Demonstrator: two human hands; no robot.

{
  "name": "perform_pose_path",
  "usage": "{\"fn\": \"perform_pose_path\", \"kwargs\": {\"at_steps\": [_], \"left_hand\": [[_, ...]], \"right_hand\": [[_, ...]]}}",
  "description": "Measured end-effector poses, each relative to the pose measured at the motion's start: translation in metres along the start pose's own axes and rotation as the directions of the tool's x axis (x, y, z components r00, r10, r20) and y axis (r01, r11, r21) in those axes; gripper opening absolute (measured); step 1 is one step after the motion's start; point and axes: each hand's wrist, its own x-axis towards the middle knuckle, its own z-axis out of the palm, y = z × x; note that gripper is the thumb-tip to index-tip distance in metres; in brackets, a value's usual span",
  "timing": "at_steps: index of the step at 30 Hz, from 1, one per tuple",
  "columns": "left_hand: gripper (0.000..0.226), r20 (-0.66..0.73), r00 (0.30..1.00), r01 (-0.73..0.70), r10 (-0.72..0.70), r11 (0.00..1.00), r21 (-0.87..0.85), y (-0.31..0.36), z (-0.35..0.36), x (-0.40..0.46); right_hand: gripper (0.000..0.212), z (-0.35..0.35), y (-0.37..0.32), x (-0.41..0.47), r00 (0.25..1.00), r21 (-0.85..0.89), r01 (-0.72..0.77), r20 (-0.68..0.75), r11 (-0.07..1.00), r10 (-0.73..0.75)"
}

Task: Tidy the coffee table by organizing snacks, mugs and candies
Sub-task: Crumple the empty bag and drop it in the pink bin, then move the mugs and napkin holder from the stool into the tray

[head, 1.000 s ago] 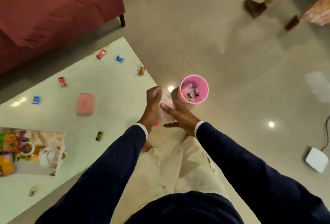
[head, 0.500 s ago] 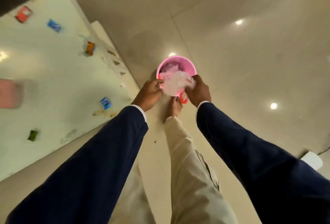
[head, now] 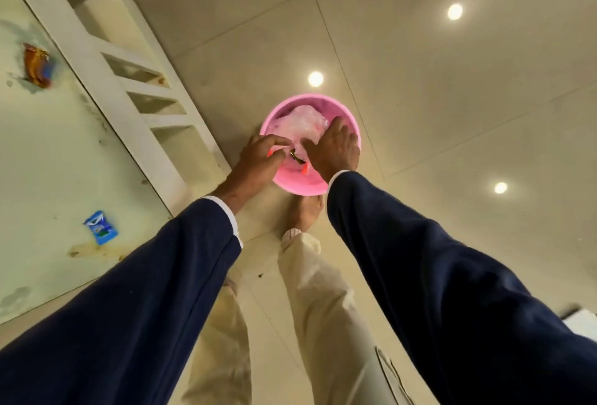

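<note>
A pink bin (head: 298, 187) stands on the floor just beyond my bare foot (head: 305, 210). A crumpled clear plastic wrapper (head: 302, 123) with orange bits lies in its mouth. My left hand (head: 258, 157) is at the bin's near left rim, its curled fingers pinching the wrapper's edge. My right hand (head: 336, 149) lies over the wrapper with fingers spread, pressing on it. On the pale coffee table (head: 48, 162) at the left lie a blue candy (head: 100, 227) and an orange-brown candy (head: 37, 65).
The table's white edge and slatted leg frame (head: 142, 94) run diagonally close to the bin's left. Glossy floor tiles with light reflections spread to the right. A white object (head: 581, 324) shows at the right edge.
My head and hands have come closer to the bin. The wrapper has gone from above the rim down into the bin, and my right hand has moved on top of it.
</note>
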Motion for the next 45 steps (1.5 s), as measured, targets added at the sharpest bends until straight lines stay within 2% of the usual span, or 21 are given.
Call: {"fn": "perform_pose_path", "kwargs": {"at_steps": [3,4,5,7,8,9,11,13,14,17,21,25,27,29,32,34,40,45], "left_hand": [[0.031,-0.044,0.999,-0.033,0.032,0.999,-0.027,-0.008,-0.006,0.012],[0.032,-0.058,0.998,-0.035,0.033,0.999,-0.025,-0.010,-0.008,0.017],[0.033,-0.065,0.997,-0.032,0.030,0.999,-0.027,-0.012,-0.010,0.022],[0.034,-0.067,0.997,-0.045,0.045,0.999,-0.003,-0.016,-0.014,0.029],[0.035,-0.060,0.995,-0.074,0.077,0.996,0.041,-0.017,-0.016,0.032],[0.037,-0.051,0.991,-0.119,0.125,0.986,0.113,-0.019,-0.019,0.033],[0.043,-0.022,0.965,-0.236,0.260,0.908,0.347,-0.024,-0.024,0.033],[0.053,0.040,0.933,-0.315,0.358,0.757,0.572,-0.027,-0.026,0.032],[0.058,0.070,0.926,-0.327,0.371,0.694,0.641,-0.027,-0.027,0.031],[0.067,0.103,0.924,-0.318,0.367,0.592,0.741,-0.027,-0.027,0.031],[0.072,0.117,0.922,-0.310,0.370,0.520,0.796,-0.030,-0.031,0.029],[0.078,0.087,0.935,-0.265,0.344,0.514,0.816,-0.027,-0.039,0.006],[0.080,0.052,0.947,-0.221,0.317,0.528,0.820,-0.018,-0.047,-0.016],[0.082,0.004,0.954,-0.177,0.300,0.550,0.816,-0.006,-0.058,-0.044],[0.083,-0.068,0.940,-0.140,0.334,0.560,0.817,0.011,-0.072,-0.082],[0.082,-0.140,0.930,-0.084,0.341,0.566,0.820,0.016,-0.086,-0.113],[0.083,-0.376,0.893,0.111,0.248,0.688,0.717,0.011,-0.151,-0.240],[0.080,-0.527,0.823,0.207,0.212,0.752,0.626,-0.024,-0.205,-0.351]], "right_hand": [[0.067,0.007,0.003,0.010,0.999,-0.015,-0.016,0.027,1.000,0.016],[0.063,0.008,0.004,0.014,0.998,0.029,-0.027,0.060,0.999,0.026],[0.059,0.008,0.005,0.018,0.994,0.124,-0.067,0.092,0.990,0.056],[0.053,0.009,0.007,0.026,0.983,0.386,-0.180,0.111,0.905,0.148],[0.050,0.009,0.007,0.025,0.984,0.470,-0.175,0.072,0.865,0.161],[0.047,0.009,0.007,0.022,0.994,0.495,-0.090,-0.003,0.864,0.106],[0.048,0.012,0.008,0.013,0.979,0.287,0.201,-0.092,0.937,-0.182],[0.060,0.018,0.014,0.009,0.889,-0.041,0.455,0.074,0.889,-0.452],[0.067,0.022,0.016,0.011,0.847,-0.148,0.525,0.193,0.838,-0.496],[0.083,0.028,0.019,0.029,0.813,-0.253,0.535,0.414,0.806,-0.409],[0.086,0.024,0.011,0.045,0.799,-0.286,0.515,0.503,0.808,-0.330],[0.064,0.002,0.004,0.021,0.849,-0.413,0.519,0.354,0.749,-0.393],[0.053,-0.020,-0.003,-0.005,0.842,-0.432,0.539,0.292,0.723,-0.453],[0.057,-0.045,-0.011,-0.033,0.798,-0.420,0.601,0.261,0.681,-0.543],[0.079,-0.081,-0.027,-0.070,0.722,-0.402,0.678,0.208,0.615,-0.660],[0.086,-0.107,-0.047,-0.098,0.680,-0.402,0.711,0.188,0.576,-0.708],[0.089,-0.177,-0.120,-0.200,0.556,-0.463,0.779,0.197,0.424,-0.807],[0.088,-0.190,-0.190,-0.304,0.443,-0.521,0.809,0.235,0.272,-0.865]]}}
